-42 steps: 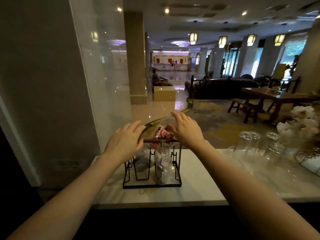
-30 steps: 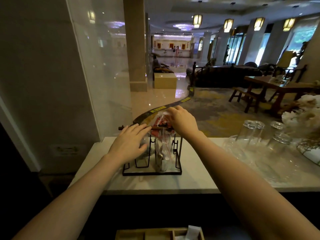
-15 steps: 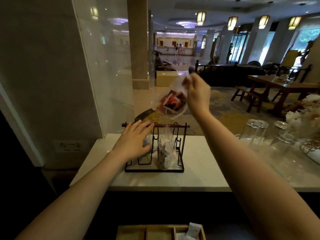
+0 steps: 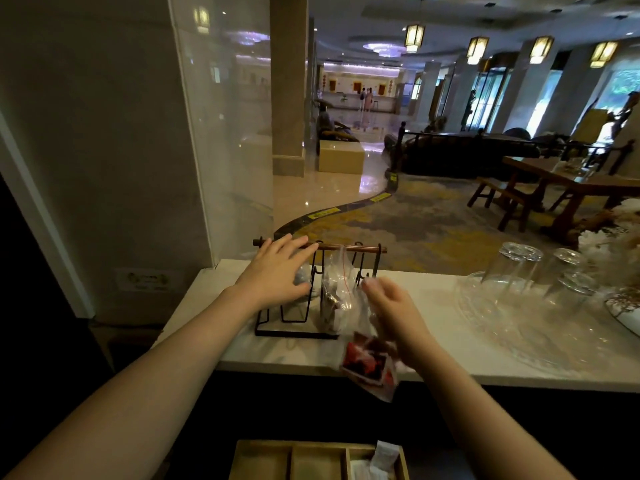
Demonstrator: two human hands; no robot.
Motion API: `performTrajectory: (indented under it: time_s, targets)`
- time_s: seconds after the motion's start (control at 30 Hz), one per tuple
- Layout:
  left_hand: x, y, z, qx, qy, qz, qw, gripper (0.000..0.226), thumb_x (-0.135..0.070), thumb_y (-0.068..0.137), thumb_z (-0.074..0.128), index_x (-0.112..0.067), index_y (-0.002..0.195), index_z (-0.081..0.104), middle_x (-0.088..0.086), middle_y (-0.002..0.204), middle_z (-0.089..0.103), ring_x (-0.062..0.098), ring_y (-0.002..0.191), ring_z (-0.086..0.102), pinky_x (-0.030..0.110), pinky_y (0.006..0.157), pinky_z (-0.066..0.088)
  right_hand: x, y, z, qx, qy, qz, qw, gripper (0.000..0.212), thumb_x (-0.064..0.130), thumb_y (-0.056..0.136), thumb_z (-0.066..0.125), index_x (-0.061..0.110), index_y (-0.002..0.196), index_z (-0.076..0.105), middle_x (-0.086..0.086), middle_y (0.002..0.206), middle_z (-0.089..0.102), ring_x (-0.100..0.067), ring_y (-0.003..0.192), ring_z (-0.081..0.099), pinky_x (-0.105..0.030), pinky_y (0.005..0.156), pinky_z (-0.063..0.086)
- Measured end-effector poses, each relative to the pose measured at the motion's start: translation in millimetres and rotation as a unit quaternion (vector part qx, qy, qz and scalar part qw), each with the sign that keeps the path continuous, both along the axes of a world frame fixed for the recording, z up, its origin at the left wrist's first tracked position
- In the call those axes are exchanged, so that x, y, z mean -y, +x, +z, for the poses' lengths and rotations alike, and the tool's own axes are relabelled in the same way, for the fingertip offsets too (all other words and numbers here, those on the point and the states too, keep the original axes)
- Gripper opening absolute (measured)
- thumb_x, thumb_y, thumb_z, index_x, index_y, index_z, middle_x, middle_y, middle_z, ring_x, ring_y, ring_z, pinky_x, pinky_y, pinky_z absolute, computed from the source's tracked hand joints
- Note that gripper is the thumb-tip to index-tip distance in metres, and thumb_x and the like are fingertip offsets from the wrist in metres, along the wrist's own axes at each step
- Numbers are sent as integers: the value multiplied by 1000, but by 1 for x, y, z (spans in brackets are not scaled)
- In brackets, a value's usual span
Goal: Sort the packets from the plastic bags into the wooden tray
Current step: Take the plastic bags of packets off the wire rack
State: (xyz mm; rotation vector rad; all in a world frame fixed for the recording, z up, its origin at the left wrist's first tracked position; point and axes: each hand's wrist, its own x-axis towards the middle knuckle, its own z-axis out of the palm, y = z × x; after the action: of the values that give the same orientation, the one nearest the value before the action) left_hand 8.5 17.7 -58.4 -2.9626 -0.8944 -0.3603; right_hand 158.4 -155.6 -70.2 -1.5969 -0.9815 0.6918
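My right hand (image 4: 394,313) holds a clear plastic bag of red packets (image 4: 369,363), which hangs blurred over the counter's front edge. A black wire rack (image 4: 294,327) with a wooden top bar stands on the white counter. My left hand (image 4: 277,275) rests flat against the rack's left side, fingers spread, covering a bluish bag. Another clear bag of dark packets (image 4: 334,299) hangs from the bar. The wooden tray (image 4: 311,460) with dividers lies at the bottom edge, white packets (image 4: 382,457) in its right compartment.
Upturned drinking glasses (image 4: 519,268) stand on a clear glass platter (image 4: 540,344) at the counter's right. A white flower arrangement (image 4: 613,240) sits at the far right. A glass panel rises behind the counter's left part.
My right hand lifted the bag of red packets off the rack's bar, then brought it down toward me, below the counter edge. My left hand stayed on the rack.
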Motion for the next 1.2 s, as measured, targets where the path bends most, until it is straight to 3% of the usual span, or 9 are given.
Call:
performTrajectory:
  time_s: [0.13, 0.23, 0.4, 0.5, 0.6, 0.8, 0.97, 1.1, 1.2]
  targets:
    - [0, 1, -1, 5, -3, 0, 1000, 74, -50, 87, 46, -34, 149, 9, -5, 159, 9, 21, 147, 3, 45, 119, 3, -4, -5, -25, 64, -91, -48, 993, 64, 65, 74, 61, 18, 115, 48, 2, 110, 60, -9, 89, 59, -21, 67, 46]
    - [-1, 1, -2, 5, -3, 0, 1000, 74, -51, 87, 46, -34, 149, 9, -5, 159, 9, 21, 146, 3, 46, 119, 4, -16, -19, -26, 114, -116, -72, 984, 71, 58, 76, 66, 12, 122, 38, 1, 109, 54, -15, 92, 58, -26, 74, 49]
    - [-1, 1, 0, 0, -20, 2, 1000, 73, -50, 88, 46, -34, 148, 10, -5, 159, 10, 20, 146, 4, 45, 119, 4, -41, -34, -30, 249, -172, -134, 943, 45, 50, 84, 59, 16, 111, 47, -2, 98, 65, -20, 83, 62, -31, 64, 49]
    - [-3, 2, 3, -2, -37, 6, 999, 73, -48, 88, 46, -31, 149, 10, -7, 159, 11, 18, 146, 7, 43, 119, 6, -40, -32, -25, 342, -136, -155, 917, 15, 31, 92, 50, 18, 96, 56, -1, 85, 67, -18, 72, 59, -33, 61, 50]
    - [-4, 2, 8, -4, -51, 6, 999, 70, -45, 90, 45, -29, 149, 12, -7, 158, 15, 17, 145, 10, 41, 119, 8, -35, -25, -7, 386, -55, -158, 907, 14, 23, 92, 49, 20, 80, 56, -1, 77, 66, -17, 63, 53, -29, 53, 40]
    - [-4, 4, 27, 22, -85, 6, 996, 48, -27, 96, 39, -27, 143, 34, -1, 149, 38, 22, 134, 34, 41, 110, 30, -27, -3, 61, 284, 179, -229, 914, 7, 12, 86, 58, 12, 83, 64, -2, 83, 52, -12, 67, 47, -33, 63, 41]
    - [-26, 4, 41, 193, -167, 64, 965, 31, -15, 95, 41, -20, 117, 62, 4, 124, 61, 20, 112, 55, 36, 90, 47, -24, 17, 83, 40, 239, -173, 955, 11, 36, 84, 58, 45, 84, 63, -8, 107, 63, -25, 93, 64, -53, 84, 53]
    - [-15, -11, 27, 290, -4, 86, 953, 17, -16, 92, 46, -22, 92, 62, -1, 97, 64, 18, 90, 58, 35, 75, 52, -23, 30, 75, -23, 234, -141, 962, 22, 28, 89, 59, 24, 110, 64, -11, 109, 66, -28, 97, 66, -53, 84, 55]
    - [12, -10, 0, 137, 144, -63, 978, 18, -28, 86, 58, -22, 102, 64, -3, 102, 66, 15, 98, 59, 35, 92, 48, -27, 33, 72, -22, 218, -133, 967, 21, 25, 91, 58, 20, 110, 65, -10, 103, 69, -28, 94, 67, -54, 83, 55]
